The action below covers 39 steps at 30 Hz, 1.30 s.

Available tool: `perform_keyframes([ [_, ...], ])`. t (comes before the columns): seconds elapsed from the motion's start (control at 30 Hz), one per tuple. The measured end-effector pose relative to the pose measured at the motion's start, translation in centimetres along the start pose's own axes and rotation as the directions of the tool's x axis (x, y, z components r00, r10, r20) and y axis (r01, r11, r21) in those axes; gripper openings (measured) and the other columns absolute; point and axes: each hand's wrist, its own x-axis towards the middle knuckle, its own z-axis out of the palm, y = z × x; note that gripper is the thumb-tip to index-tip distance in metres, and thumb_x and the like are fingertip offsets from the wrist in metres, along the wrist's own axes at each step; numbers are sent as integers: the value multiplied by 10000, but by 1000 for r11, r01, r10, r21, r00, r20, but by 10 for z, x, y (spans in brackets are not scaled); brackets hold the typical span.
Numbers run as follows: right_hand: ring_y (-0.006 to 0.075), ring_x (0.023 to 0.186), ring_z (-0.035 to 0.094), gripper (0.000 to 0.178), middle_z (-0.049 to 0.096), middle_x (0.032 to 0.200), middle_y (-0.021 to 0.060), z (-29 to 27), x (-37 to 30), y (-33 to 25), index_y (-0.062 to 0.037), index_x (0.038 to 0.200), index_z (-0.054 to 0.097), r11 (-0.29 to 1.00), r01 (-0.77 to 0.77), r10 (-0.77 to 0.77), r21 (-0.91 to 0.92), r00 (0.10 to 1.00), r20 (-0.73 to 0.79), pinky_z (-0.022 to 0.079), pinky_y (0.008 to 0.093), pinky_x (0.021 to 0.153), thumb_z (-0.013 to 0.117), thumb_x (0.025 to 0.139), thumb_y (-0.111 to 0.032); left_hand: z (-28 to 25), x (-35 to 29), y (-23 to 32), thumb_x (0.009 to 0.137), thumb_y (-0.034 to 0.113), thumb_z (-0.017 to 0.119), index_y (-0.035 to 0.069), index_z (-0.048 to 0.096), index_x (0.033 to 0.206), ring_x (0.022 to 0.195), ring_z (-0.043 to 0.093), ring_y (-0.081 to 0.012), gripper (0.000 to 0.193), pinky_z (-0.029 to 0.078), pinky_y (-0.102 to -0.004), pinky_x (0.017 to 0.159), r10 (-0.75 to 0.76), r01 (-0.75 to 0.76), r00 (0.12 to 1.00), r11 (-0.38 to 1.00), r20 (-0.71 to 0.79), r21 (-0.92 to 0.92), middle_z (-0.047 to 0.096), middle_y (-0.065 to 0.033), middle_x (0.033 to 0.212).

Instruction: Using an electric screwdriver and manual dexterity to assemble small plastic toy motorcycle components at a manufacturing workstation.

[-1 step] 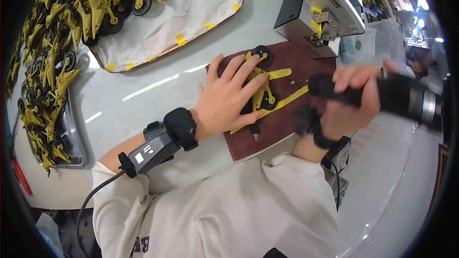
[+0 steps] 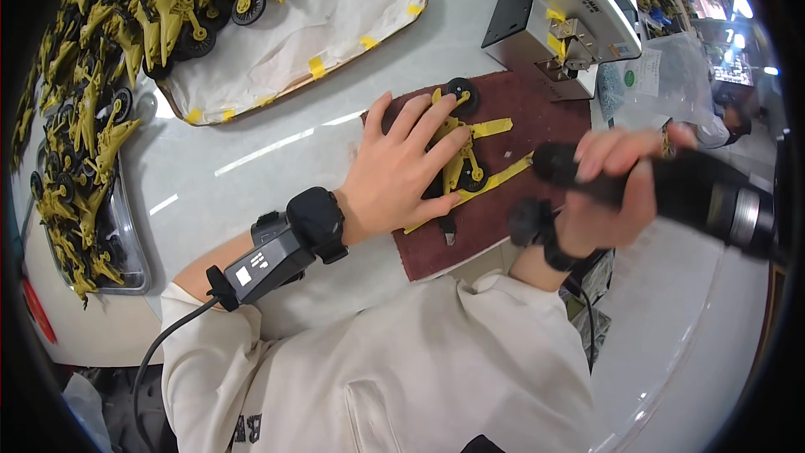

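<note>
My left hand (image 2: 394,155) lies with fingers spread over a yellow and black toy motorcycle (image 2: 454,171), pressing it on a maroon cloth (image 2: 549,113). Parts of the toy, including a black wheel at the far end, show between and beyond the fingers; the rest is hidden under the hand. On the right, my right hand (image 2: 616,193) is wrapped round a black power screwdriver (image 2: 692,189), slightly blurred. The tool is held nearly level, its narrower end pointing left toward the toy and apart from it.
Yellow tape strips (image 2: 493,127) cross the cloth. Behind it stands a boxy screw-feeding machine (image 2: 545,29). A paper-lined tray (image 2: 285,59) at the back left and a clear tray (image 2: 138,260) at the left hold several similar toys. A plastic bag (image 2: 675,84) lies at right.
My right hand and the power screwdriver have shifted slightly left and down. My left hand and the toy motorcycle stay in place.
</note>
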Motion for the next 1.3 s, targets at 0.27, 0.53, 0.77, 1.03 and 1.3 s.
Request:
perform_keyframes([
  [0.27, 188, 517, 518, 512, 527, 714, 109, 5, -34, 3, -3, 1244, 269, 999, 43, -43, -2, 999, -17, 463, 314, 519, 568, 841, -106, 2, 3, 3, 662, 440, 670, 139, 499, 1198, 1231, 364, -301, 638, 220, -535, 1001, 19, -19, 1000, 1000, -3, 20, 382, -128, 1347],
  [0.53, 172, 558, 519, 431, 533, 744, 103, 4, -38, 15, -38, 1174, 307, 995, -101, 100, 27, 994, 48, 464, 300, 543, 538, 815, 27, 0, 2, 3, 664, 440, 670, 136, 511, 1188, 1232, 365, -300, 626, 228, -519, 1001, 28, -28, 1000, 999, -9, 16, 385, -130, 1347],
  [0.77, 195, 505, 498, 400, 525, 681, 98, 1, -27, 13, -51, 1127, 355, 995, -59, 58, 86, 998, 17, 445, 324, 490, 582, 799, -11, 1, 3, -2, 662, 424, 673, 138, 515, 1189, 1216, 376, -303, 620, 228, -516, 1003, 26, -26, 999, 1000, -21, -2, 388, -132, 1343],
  [1.03, 141, 503, 535, 478, 559, 609, 83, -15, 79, 19, 34, 1170, 389, 917, 260, -348, -301, 892, -288, 469, 286, 554, 603, 745, -5, -2, 1, 2, 666, 419, 670, 118, 477, 1220, 1218, 369, -312, 659, 226, -510, 1008, 15, -15, 1000, 1000, 13, -1, 385, -146, 1337],
  [1.3, 141, 492, 526, 374, 533, 584, 70, -6, 64, 20, 41, 1100, 441, 931, 121, -217, -346, 942, -256, 451, 261, 560, 598, 767, -26, -1, 4, 4, 668, 412, 675, 63, 415, 1264, 1232, 360, -303, 738, 232, -492, 1020, 35, -35, 999, 999, -2, -27, 387, -134, 1342],
])
